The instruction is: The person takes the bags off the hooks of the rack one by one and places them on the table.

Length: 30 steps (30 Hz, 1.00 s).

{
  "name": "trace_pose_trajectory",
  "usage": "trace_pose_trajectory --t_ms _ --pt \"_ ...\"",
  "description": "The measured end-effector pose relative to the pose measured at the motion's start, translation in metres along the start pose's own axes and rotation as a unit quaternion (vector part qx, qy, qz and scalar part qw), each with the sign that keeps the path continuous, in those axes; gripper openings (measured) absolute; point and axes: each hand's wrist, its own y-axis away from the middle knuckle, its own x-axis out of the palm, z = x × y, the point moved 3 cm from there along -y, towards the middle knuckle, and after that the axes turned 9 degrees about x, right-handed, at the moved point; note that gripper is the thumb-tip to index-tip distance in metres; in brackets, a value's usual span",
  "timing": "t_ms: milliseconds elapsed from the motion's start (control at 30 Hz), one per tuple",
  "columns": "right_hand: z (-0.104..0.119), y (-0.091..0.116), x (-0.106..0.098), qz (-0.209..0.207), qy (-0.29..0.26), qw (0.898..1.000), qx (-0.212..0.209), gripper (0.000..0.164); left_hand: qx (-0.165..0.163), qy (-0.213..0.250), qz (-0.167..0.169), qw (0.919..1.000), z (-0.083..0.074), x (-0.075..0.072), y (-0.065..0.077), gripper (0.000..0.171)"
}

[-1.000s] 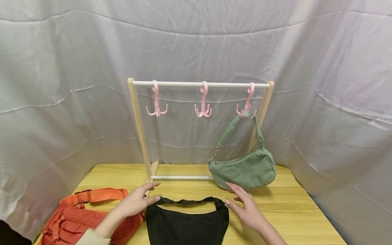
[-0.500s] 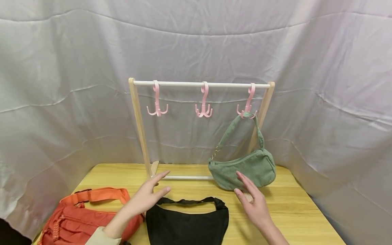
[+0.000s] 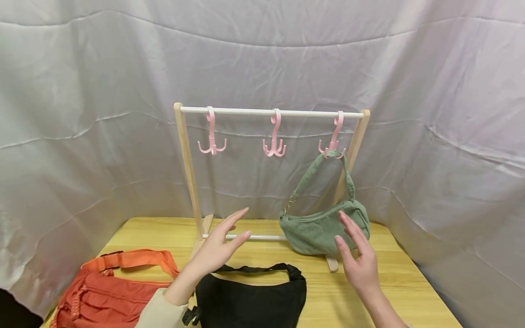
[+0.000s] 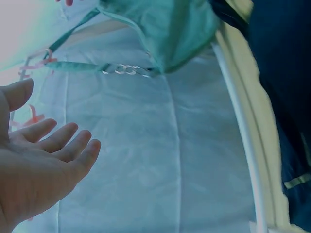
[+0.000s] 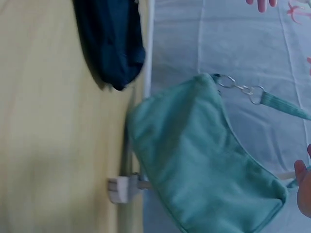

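Raised above the black bag (image 3: 251, 303), my left hand (image 3: 218, 246) is empty, its fingers extended and thumb apart. My right hand (image 3: 361, 262) is lifted in front of the green corduroy bag (image 3: 316, 230), fingers spread loosely, nothing in them. By its strap the green bag hangs from the right pink hook (image 3: 335, 136); metal rings join the strap to the bag, as the right wrist view shows. The black bag lies on the table with its strap toward the rack. In the left wrist view the palm of my left hand (image 4: 39, 165) shows bare.
A rack with a white top bar (image 3: 242, 111) and wooden posts stands at the back. Two further pink hooks, the left hook (image 3: 212, 136) and the middle hook (image 3: 275, 136), bear nothing. A red-orange waist bag (image 3: 110, 296) lies at the left. Grey cloth (image 3: 262, 59) surrounds the table (image 3: 393, 278).
Both hands have left the ends of the black bag's strap and risen toward the rack, shifting to the right. The bags have stayed in place.
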Motion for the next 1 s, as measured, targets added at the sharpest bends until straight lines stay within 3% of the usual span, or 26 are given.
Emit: trace_pose_trajectory --t_ms 333,600,1000 --pt "0.031 -0.030 -0.016 -0.024 -0.002 0.999 -0.032 0.046 0.010 0.042 -0.014 0.9990 -0.011 0.018 -0.031 0.058" --pt "0.039 -0.053 -0.024 -0.044 0.009 0.998 -0.049 0.045 0.015 0.067 -0.020 0.9974 -0.020 0.031 -0.056 0.057" --pt "0.051 -0.103 -0.029 -0.054 0.030 0.993 -0.098 0.038 0.050 0.096 -0.053 0.9927 -0.028 0.049 -0.092 0.056"
